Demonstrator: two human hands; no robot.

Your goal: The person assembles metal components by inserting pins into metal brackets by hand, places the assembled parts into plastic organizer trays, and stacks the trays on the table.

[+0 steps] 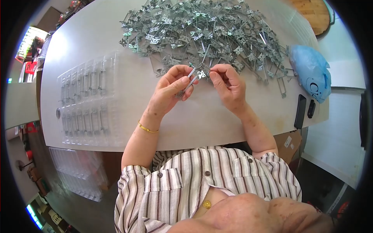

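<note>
My left hand (173, 86), with a gold bangle on its wrist, is closed around a metal bracket (190, 79) made of thin rods and small plates. Just to the right, my right hand (229, 84) has its thumb and fingers pinched together near the bracket's far end; what lies between the fingertips is too small to make out clearly. Beyond both hands spreads a large heap of similar metal brackets (202, 31), tangled together. A clear plastic tray (116, 77) on the left holds several brackets in rows of slots.
On the right lie a blue plastic bag (311, 70), a black phone (300, 111) and a small black object (311, 109). More clear trays (77, 171) are stacked below the left table edge. A cardboard box (289, 145) stands under the right side. A wooden stool top (311, 15) shows at upper right.
</note>
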